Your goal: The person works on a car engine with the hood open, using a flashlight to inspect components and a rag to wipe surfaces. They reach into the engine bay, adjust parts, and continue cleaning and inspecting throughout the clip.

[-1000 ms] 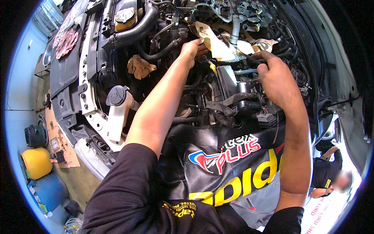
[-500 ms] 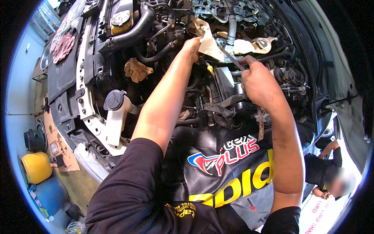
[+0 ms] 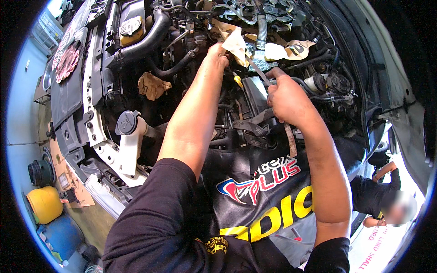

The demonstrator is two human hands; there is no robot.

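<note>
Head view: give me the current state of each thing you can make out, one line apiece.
Left hand: at the tan paper, fingers partly hidden
Right hand: closed around the long strip
Long strip: slanted, upper end by the tan paper
Tan paper: bent, creased
Brown paper: crumpled
White bottle: black cap on
Yellow tank: round cap on
Black cover: draped, wrinkled

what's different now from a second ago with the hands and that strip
The right hand, gripping the strip throughout, moved left, closer to the left hand. Nothing visibly let go. The left hand stays at the pale paper; the brown wad hasn't moved.
</note>
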